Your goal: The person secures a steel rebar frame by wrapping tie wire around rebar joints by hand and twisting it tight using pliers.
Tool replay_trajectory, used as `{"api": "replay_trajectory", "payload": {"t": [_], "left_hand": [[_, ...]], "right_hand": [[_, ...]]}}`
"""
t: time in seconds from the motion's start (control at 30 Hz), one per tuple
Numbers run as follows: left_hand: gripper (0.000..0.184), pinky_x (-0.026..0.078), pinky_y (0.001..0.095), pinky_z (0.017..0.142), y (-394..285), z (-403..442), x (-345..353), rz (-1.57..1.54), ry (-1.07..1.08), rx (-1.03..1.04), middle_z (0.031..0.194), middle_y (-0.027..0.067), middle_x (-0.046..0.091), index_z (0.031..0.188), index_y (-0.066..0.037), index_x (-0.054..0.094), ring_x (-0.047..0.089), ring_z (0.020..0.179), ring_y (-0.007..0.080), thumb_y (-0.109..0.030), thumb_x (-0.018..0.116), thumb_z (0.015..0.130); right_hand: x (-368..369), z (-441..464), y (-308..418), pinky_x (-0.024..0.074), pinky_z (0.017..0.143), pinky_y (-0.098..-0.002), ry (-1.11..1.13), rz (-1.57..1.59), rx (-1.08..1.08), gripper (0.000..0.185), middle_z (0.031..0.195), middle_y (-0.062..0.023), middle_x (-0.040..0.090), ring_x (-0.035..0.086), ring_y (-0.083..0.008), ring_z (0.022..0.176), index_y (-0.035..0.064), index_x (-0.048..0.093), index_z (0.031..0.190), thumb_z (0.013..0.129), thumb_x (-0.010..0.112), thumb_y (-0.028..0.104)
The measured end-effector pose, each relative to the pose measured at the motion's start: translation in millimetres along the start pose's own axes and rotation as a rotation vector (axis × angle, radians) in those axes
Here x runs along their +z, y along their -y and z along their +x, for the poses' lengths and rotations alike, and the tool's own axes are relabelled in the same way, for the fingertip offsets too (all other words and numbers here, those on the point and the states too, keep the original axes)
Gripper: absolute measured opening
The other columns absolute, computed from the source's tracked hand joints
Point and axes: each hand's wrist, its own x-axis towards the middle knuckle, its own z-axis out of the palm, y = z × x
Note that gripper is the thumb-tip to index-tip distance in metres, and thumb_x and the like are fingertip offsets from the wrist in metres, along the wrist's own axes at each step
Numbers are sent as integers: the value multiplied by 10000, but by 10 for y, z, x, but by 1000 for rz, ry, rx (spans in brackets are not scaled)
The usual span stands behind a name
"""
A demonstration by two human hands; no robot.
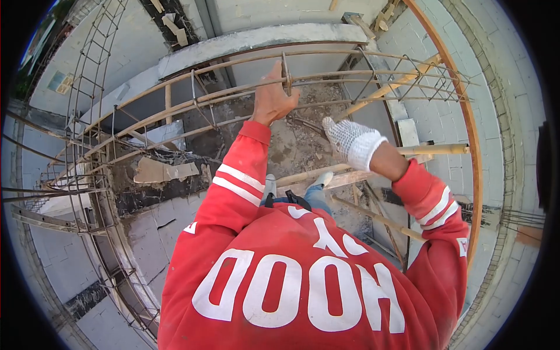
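Note:
My bare left hand (pixel 274 99) grips a rebar stirrup (pixel 286 71), its fingers around the ring. The stirrup stands across the long bars of a horizontal rebar cage (pixel 233 92) that spans the view in front of me. My right hand (pixel 354 142), in a white knitted glove, is nearer to me, to the right and apart from the cage. Its fingers are curled closed, and whatever may be inside them is hidden. More stirrups (pixel 366 61) sit along the cage to the right.
An upright rebar column (pixel 87 76) rises at the left, meeting the cage. Wooden poles (pixel 388 84) and a long timber (pixel 461 99) stand at the right. Below are rubble, a broken board (pixel 164 170) and my shoes (pixel 322 179). Block walls (pixel 490 64) surround the space.

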Motion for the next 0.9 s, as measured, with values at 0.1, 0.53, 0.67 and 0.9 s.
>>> {"api": "replay_trajectory", "payload": {"t": [0.1, 0.53, 0.67, 0.9], "left_hand": [[433, 495, 506, 730, 0, -32, 0, -43, 32, -40, 812, 214, 634, 1057, -16, 527, 626, 806, 464, -181, 729, 711], [372, 466, 497, 662, -34, 7, -26, -62, -9, 71, 749, 216, 562, 1011, -21, 486, 594, 732, 474, -113, 683, 709], [383, 462, 495, 659, -3, 2, -21, -5, 7, 71, 745, 211, 559, 1019, -25, 479, 590, 723, 466, -106, 681, 704], [349, 453, 504, 647, -6, -21, 34, 39, -50, 59, 732, 213, 560, 987, -16, 478, 582, 723, 474, -101, 670, 707]], "right_hand": [[1347, 253, -236, 545, 773, -494, -281, 277, 116, 518, 977, -281, 664, 663, -436, 888, -56, 498, 1306, 917, 668, 242], [2114, 807, 342, 574, 704, -425, -618, 876, 100, 497, 905, -166, 645, 693, -352, 805, 33, 516, 1277, 809, 683, 49], [2153, 741, 250, 493, 981, -479, -677, 637, 212, 638, 1302, -223, 600, 597, -428, 1158, 11, 465, 1398, 804, 683, 89], [1676, 384, 314, 522, 935, -470, -515, 434, 255, 647, 1195, -280, 642, 638, -418, 1074, -40, 473, 1414, 824, 679, 127]]}}
